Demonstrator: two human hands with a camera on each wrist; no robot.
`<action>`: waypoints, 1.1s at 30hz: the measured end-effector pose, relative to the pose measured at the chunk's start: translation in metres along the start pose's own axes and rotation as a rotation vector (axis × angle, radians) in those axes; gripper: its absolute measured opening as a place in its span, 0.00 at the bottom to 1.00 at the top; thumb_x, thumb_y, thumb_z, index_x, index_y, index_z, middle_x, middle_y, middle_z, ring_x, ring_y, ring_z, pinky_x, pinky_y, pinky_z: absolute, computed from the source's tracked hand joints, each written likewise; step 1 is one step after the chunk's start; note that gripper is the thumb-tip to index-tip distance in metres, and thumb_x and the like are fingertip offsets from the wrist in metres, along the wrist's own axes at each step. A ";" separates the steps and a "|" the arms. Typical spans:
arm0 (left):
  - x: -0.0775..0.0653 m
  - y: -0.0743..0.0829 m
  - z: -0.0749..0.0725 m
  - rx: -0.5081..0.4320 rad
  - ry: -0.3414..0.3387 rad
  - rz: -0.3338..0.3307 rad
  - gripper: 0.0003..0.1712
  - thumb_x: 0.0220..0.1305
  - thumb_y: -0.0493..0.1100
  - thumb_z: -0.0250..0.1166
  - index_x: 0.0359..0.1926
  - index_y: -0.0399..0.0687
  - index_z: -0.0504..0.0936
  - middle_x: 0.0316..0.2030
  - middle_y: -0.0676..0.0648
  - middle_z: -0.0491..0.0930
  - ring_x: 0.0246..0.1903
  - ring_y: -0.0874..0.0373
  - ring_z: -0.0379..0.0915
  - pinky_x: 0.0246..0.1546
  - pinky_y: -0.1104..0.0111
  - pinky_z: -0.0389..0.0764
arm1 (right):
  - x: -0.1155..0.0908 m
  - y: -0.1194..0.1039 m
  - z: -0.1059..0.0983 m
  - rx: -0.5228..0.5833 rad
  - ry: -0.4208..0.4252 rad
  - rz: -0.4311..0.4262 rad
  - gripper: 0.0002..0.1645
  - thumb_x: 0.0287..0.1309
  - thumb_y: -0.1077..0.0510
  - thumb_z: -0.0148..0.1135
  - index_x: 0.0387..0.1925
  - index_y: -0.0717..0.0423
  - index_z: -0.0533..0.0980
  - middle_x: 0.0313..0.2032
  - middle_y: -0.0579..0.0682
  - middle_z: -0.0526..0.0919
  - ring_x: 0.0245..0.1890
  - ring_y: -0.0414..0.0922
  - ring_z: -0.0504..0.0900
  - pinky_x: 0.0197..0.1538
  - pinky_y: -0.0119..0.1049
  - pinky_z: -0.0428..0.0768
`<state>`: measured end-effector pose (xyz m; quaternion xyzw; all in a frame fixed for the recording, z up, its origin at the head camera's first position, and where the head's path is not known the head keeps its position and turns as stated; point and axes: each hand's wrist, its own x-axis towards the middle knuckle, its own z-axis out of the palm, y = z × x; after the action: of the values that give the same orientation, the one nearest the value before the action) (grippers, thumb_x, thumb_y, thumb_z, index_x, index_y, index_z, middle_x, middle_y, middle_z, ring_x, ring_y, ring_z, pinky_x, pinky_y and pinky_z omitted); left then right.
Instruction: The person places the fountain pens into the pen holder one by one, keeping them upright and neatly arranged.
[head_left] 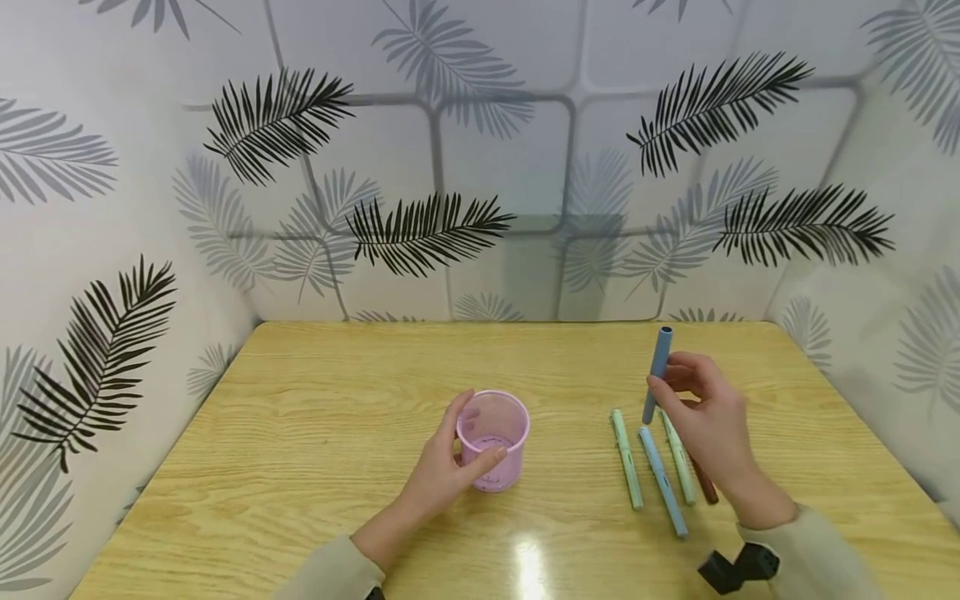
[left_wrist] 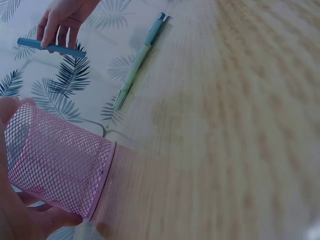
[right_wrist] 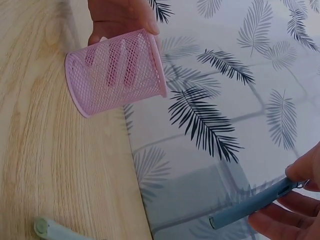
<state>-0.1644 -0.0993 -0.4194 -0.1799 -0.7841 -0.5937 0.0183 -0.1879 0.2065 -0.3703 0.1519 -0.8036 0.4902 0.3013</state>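
My left hand point(head_left: 438, 471) holds a pink mesh pen holder point(head_left: 512, 471) by its side, fingers behind and thumb across the front. The holder stands upright on the table, and its bare bottom shows through the open top. To the right, my right hand point(head_left: 712, 421) pinches a blue pen point(head_left: 660, 358) between thumb and fingers, raised nearly upright above the table. In the right wrist view the pen point(right_wrist: 252, 205) has its clip near the fingers. Below that hand lie a light green pen point(head_left: 626, 460), a light blue pen point(head_left: 663, 483) and another light green pen point(head_left: 678, 462).
A dark reddish-brown pen point(head_left: 705, 485) lies beside the light pens, partly hidden by my right hand. The wooden table point(head_left: 315, 400) meets a leaf-patterned wall point(head_left: 495, 167) at the back. A black device point(head_left: 738, 568) sits at my right sleeve.
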 end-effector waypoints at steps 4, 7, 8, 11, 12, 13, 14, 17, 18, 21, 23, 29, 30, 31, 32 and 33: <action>0.000 -0.001 0.001 -0.019 0.001 -0.003 0.46 0.58 0.40 0.66 0.71 0.43 0.49 0.62 0.30 0.59 0.57 0.32 0.61 0.47 0.45 0.72 | 0.001 -0.018 0.007 0.101 -0.040 -0.036 0.17 0.50 0.78 0.59 0.44 0.73 0.71 0.31 0.58 0.79 0.30 0.34 0.79 0.29 0.23 0.78; 0.000 -0.001 0.001 -0.020 0.003 -0.004 0.46 0.58 0.41 0.66 0.71 0.44 0.49 0.62 0.31 0.59 0.57 0.32 0.61 0.47 0.46 0.72 | 0.003 -0.025 0.014 0.185 -0.055 -0.042 0.16 0.50 0.79 0.58 0.44 0.74 0.70 0.31 0.60 0.78 0.30 0.37 0.80 0.30 0.26 0.79; 0.000 -0.001 0.001 -0.019 0.003 -0.004 0.46 0.58 0.41 0.66 0.71 0.45 0.49 0.62 0.31 0.59 0.57 0.32 0.61 0.47 0.46 0.72 | 0.003 -0.025 0.017 0.213 -0.060 -0.041 0.16 0.51 0.79 0.58 0.44 0.74 0.70 0.32 0.60 0.78 0.30 0.38 0.80 0.30 0.27 0.79; 0.000 -0.001 0.001 -0.020 0.003 -0.002 0.46 0.58 0.40 0.66 0.71 0.44 0.49 0.62 0.31 0.59 0.57 0.32 0.61 0.47 0.46 0.72 | 0.004 -0.020 0.024 0.289 -0.072 -0.042 0.17 0.52 0.79 0.57 0.46 0.74 0.69 0.33 0.60 0.77 0.31 0.41 0.80 0.31 0.30 0.80; 0.000 -0.001 0.001 -0.019 0.002 -0.001 0.46 0.58 0.40 0.66 0.70 0.43 0.49 0.62 0.30 0.59 0.57 0.32 0.61 0.47 0.46 0.72 | 0.004 -0.018 0.027 0.308 -0.076 -0.040 0.18 0.52 0.78 0.57 0.46 0.74 0.69 0.33 0.60 0.77 0.31 0.41 0.80 0.32 0.31 0.80; 0.000 -0.001 0.001 -0.021 0.002 -0.001 0.46 0.58 0.40 0.66 0.70 0.43 0.49 0.62 0.30 0.59 0.57 0.32 0.61 0.48 0.46 0.71 | 0.003 -0.017 0.030 0.324 -0.080 -0.037 0.18 0.52 0.78 0.57 0.47 0.74 0.69 0.34 0.60 0.77 0.31 0.42 0.80 0.32 0.32 0.81; 0.000 -0.001 0.001 -0.024 0.000 -0.002 0.46 0.58 0.40 0.66 0.70 0.43 0.49 0.62 0.30 0.59 0.57 0.32 0.61 0.48 0.45 0.71 | 0.003 -0.017 0.032 0.334 -0.082 -0.037 0.18 0.53 0.78 0.57 0.47 0.73 0.69 0.34 0.60 0.77 0.31 0.42 0.80 0.32 0.32 0.81; 0.000 0.000 0.001 -0.026 0.000 -0.003 0.46 0.58 0.40 0.65 0.70 0.43 0.49 0.62 0.30 0.59 0.58 0.32 0.60 0.48 0.45 0.71 | 0.003 -0.026 0.040 0.346 -0.085 -0.035 0.17 0.53 0.77 0.57 0.47 0.73 0.68 0.33 0.61 0.77 0.31 0.44 0.81 0.33 0.32 0.81; 0.000 0.000 0.001 -0.025 0.000 -0.005 0.46 0.58 0.40 0.65 0.70 0.43 0.49 0.62 0.30 0.59 0.58 0.33 0.60 0.48 0.45 0.71 | 0.003 -0.030 0.042 0.356 -0.084 -0.036 0.17 0.53 0.77 0.57 0.47 0.73 0.68 0.33 0.61 0.77 0.31 0.44 0.81 0.33 0.33 0.81; 0.000 0.001 0.001 -0.023 -0.003 -0.001 0.45 0.58 0.41 0.65 0.70 0.44 0.49 0.62 0.31 0.59 0.58 0.33 0.60 0.48 0.45 0.71 | 0.005 -0.041 0.048 0.413 -0.073 -0.047 0.17 0.53 0.78 0.56 0.46 0.75 0.68 0.33 0.60 0.77 0.30 0.44 0.80 0.34 0.33 0.81; 0.001 0.001 0.001 -0.022 -0.003 0.000 0.45 0.58 0.41 0.65 0.70 0.44 0.49 0.62 0.31 0.59 0.58 0.33 0.60 0.48 0.45 0.71 | 0.006 -0.041 0.054 0.460 -0.066 -0.063 0.17 0.53 0.79 0.56 0.46 0.75 0.68 0.33 0.60 0.78 0.30 0.45 0.80 0.34 0.33 0.81; 0.003 -0.013 0.004 -0.019 0.001 0.003 0.46 0.58 0.41 0.65 0.71 0.46 0.48 0.63 0.32 0.59 0.57 0.33 0.61 0.48 0.45 0.71 | 0.005 -0.035 0.074 0.476 -0.069 -0.052 0.18 0.53 0.76 0.58 0.47 0.70 0.69 0.33 0.59 0.78 0.30 0.45 0.80 0.33 0.36 0.81; 0.004 -0.018 0.004 -0.015 0.005 0.000 0.46 0.58 0.42 0.66 0.71 0.48 0.48 0.63 0.33 0.59 0.57 0.34 0.61 0.48 0.45 0.71 | 0.004 -0.035 0.077 0.483 -0.074 -0.042 0.18 0.54 0.75 0.59 0.48 0.68 0.70 0.33 0.59 0.77 0.31 0.45 0.80 0.33 0.37 0.81; 0.005 -0.023 0.005 -0.013 0.010 0.000 0.46 0.58 0.42 0.66 0.71 0.50 0.48 0.63 0.34 0.59 0.57 0.34 0.62 0.48 0.46 0.71 | 0.003 -0.036 0.080 0.488 -0.077 -0.036 0.18 0.54 0.74 0.59 0.48 0.68 0.70 0.33 0.59 0.77 0.31 0.45 0.80 0.33 0.37 0.81; 0.006 -0.028 0.006 -0.010 0.015 -0.001 0.46 0.58 0.43 0.66 0.71 0.53 0.48 0.63 0.35 0.60 0.57 0.36 0.62 0.48 0.46 0.72 | 0.002 -0.036 0.084 0.496 -0.083 -0.026 0.18 0.54 0.74 0.59 0.48 0.67 0.70 0.33 0.59 0.77 0.31 0.45 0.80 0.33 0.38 0.81; 0.006 -0.033 0.006 -0.007 0.020 -0.004 0.46 0.58 0.44 0.66 0.71 0.55 0.48 0.63 0.37 0.60 0.57 0.37 0.63 0.48 0.47 0.72 | 0.001 -0.037 0.087 0.495 -0.094 -0.020 0.18 0.54 0.73 0.60 0.48 0.66 0.70 0.33 0.59 0.77 0.31 0.45 0.80 0.33 0.38 0.81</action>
<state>-0.1792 -0.0994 -0.4497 -0.1725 -0.7822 -0.5982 0.0240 -0.1976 0.1130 -0.3733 0.2516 -0.6707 0.6615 0.2219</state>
